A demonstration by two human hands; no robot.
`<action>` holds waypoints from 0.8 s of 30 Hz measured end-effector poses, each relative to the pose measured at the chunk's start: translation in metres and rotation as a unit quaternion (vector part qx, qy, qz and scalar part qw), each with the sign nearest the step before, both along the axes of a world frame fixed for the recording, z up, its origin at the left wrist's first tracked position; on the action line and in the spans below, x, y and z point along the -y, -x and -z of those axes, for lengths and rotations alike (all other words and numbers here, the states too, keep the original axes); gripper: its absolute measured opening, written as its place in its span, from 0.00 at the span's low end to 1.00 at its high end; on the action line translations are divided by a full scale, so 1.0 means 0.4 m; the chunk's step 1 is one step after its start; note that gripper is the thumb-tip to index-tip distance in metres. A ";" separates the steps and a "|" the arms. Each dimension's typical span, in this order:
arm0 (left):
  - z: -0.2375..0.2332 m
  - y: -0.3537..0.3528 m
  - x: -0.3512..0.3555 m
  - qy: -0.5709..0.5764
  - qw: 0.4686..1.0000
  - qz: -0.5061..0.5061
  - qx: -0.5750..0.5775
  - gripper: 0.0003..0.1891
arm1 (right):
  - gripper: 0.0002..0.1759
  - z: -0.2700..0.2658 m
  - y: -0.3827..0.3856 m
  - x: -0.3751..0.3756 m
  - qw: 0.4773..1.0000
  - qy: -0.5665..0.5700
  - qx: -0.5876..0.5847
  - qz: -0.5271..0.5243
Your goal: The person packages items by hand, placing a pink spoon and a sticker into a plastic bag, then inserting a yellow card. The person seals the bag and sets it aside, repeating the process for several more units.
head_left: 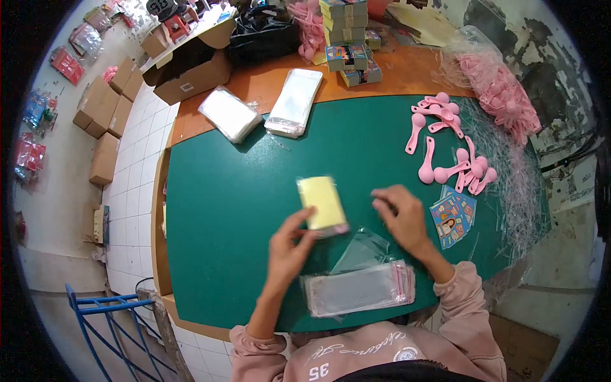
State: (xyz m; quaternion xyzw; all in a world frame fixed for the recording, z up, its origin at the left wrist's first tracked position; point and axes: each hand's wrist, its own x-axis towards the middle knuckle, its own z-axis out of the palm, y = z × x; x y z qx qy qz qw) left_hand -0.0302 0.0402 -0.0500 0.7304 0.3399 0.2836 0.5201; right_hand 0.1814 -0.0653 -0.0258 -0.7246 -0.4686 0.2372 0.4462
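Observation:
My left hand [291,245] grips the lower left edge of a yellow card packet [323,200], which appears to be in a clear plastic sleeve. Right of it, my right hand [402,216] hovers over the green mat, its fingers bent and slightly apart, with nothing visible in them. Below the hands lies a stack of clear plastic bags [359,290]. One loose clear bag [363,248] sticks out above that stack. Beside my right hand are several blue printed cards [450,219], fanned out. Several pink measuring spoons [428,162] are scattered beyond them.
Two more stacks of clear bags [294,102] [229,114] lie at the mat's far edge. Behind stand bundled card stacks [347,57] and an open cardboard box [191,79]. Plastic strips [509,191] and a bag of pink spoons [496,92] lie along the right side.

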 end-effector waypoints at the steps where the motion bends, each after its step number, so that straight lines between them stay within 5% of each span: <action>1: 0.002 0.041 -0.028 0.007 0.999 -0.037 -0.008 0.21 | 0.14 -0.010 -0.034 -0.005 0.984 -0.021 0.175 0.031; 5: -0.036 0.281 -0.175 0.021 0.968 -0.244 -0.058 0.22 | 0.16 0.015 -0.184 -0.038 0.899 0.010 0.410 0.154; 8: 0.006 0.510 -0.335 -0.031 0.936 -0.338 -0.092 0.23 | 0.16 0.008 -0.215 -0.067 0.896 0.133 0.390 0.168; 11: 0.114 0.716 -0.490 0.004 0.948 -0.316 -0.044 0.24 | 0.12 0.056 -0.255 -0.098 0.889 0.154 0.383 0.198; 13: 0.087 0.699 -0.489 0.011 0.952 -0.306 -0.013 0.25 | 0.10 0.075 -0.280 -0.106 0.883 0.154 0.388 0.215; 16: 0.020 0.588 -0.426 -0.055 0.883 -0.431 -0.179 0.20 | 0.07 0.083 -0.311 -0.105 0.896 0.110 0.384 0.193; 18: -0.005 0.470 -0.362 -0.189 0.870 -0.419 -0.177 0.15 | 0.07 0.074 -0.326 -0.116 0.912 0.148 0.339 0.175; 20: -0.076 0.243 -0.181 -0.266 0.915 -0.258 -0.160 0.10 | 0.08 0.036 -0.302 -0.123 0.904 0.174 0.338 0.196; 22: -0.080 0.076 -0.021 -0.194 0.964 -0.057 -0.171 0.09 | 0.09 0.031 -0.293 -0.132 0.894 0.199 0.341 0.212; 24: -0.096 -0.035 0.111 -0.223 0.944 0.043 -0.239 0.18 | 0.11 0.070 -0.318 -0.139 0.852 0.164 0.418 0.268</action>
